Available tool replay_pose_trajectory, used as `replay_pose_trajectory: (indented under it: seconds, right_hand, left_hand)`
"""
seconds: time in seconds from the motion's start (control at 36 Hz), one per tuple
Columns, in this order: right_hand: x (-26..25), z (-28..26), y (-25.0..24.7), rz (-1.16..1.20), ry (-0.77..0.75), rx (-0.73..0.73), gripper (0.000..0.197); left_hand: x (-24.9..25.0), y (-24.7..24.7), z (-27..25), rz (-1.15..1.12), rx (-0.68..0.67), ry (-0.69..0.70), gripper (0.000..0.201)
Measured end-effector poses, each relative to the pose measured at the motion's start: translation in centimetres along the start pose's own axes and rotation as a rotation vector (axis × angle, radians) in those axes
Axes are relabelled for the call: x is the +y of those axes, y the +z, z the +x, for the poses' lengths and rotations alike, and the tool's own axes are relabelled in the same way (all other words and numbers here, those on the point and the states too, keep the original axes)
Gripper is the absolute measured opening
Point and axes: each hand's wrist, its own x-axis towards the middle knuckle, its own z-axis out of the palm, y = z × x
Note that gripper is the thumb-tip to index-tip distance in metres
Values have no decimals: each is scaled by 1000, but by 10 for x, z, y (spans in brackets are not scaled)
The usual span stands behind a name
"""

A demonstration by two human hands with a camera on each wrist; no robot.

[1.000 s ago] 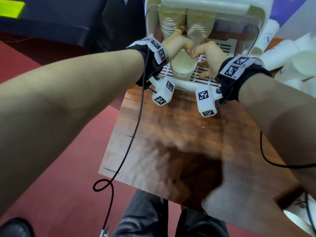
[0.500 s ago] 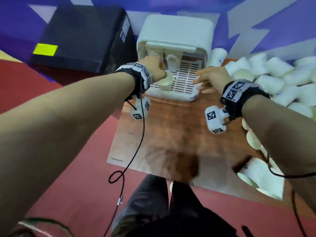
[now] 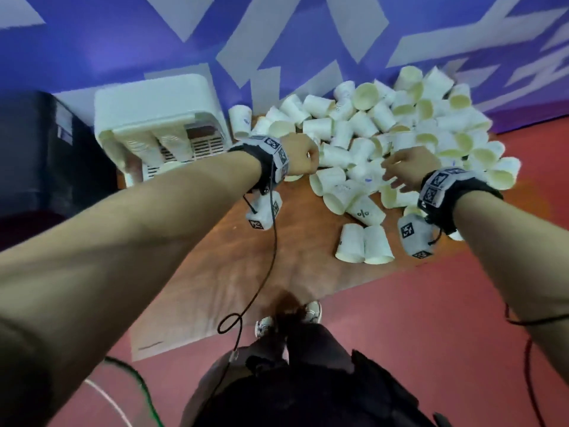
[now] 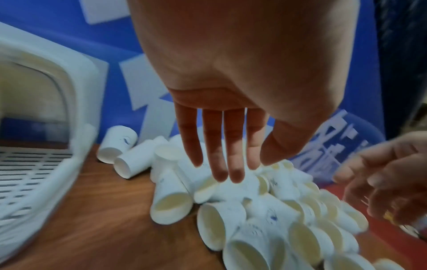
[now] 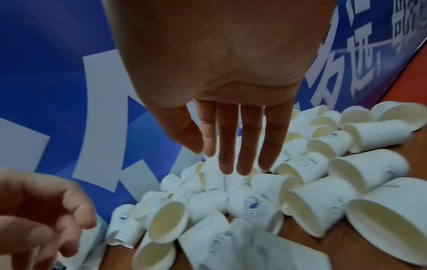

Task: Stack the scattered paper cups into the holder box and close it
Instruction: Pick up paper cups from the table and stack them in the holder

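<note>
The white holder box [image 3: 147, 118] stands open at the table's back left, with cup stacks [image 3: 154, 146] inside it. A big pile of white paper cups [image 3: 385, 134] lies scattered across the right of the table. My left hand [image 3: 303, 158] hovers over the pile's left edge, fingers straight and empty [image 4: 227, 169]. My right hand [image 3: 403, 169] hovers over the middle of the pile, also empty, its fingers [image 5: 245, 155] straight and just above the cups [image 5: 249, 199]. The holder's wall [image 4: 76, 127] is to the left of my left hand.
A black case [image 3: 46, 149] sits left of the holder. A blue banner wall [image 3: 123, 41] backs the table. Two cups [image 3: 363, 245] stand upside down near the wooden table's [image 3: 231, 272] right edge. Red floor lies below. A cable [image 3: 261, 272] hangs from my left wrist.
Both hands left the holder box and swung right over the cup pile. The left hand no longer holds the cup it had at the holder. The head view has pulled back.
</note>
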Motion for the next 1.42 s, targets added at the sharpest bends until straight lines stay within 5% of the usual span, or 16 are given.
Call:
replay_pose_trajectory:
  seconds: [0.17, 0.36, 0.61, 0.92, 1.17, 1.42]
  right_hand:
    - [50, 10, 4, -207, 25, -3, 27]
    - [85, 47, 46, -406, -286, -176, 59]
    - [107, 87, 76, -607, -572, -257, 48]
    - [117, 101, 62, -573, -552, -210, 31]
    - [63, 95, 37, -587, -636, -210, 12]
    - [-19, 37, 78, -90, -710, -179, 25]
  left_hand:
    - [26, 46, 35, 116, -78, 38, 28]
    - [30, 87, 77, 310, -130, 30, 45]
    - [34, 131, 101, 440, -125, 16, 46]
    - [40, 143, 105, 475, -14, -3, 38]
    - [28, 100, 55, 366, 119, -383, 18]
    - [-27, 62, -54, 276, 106, -714, 23]
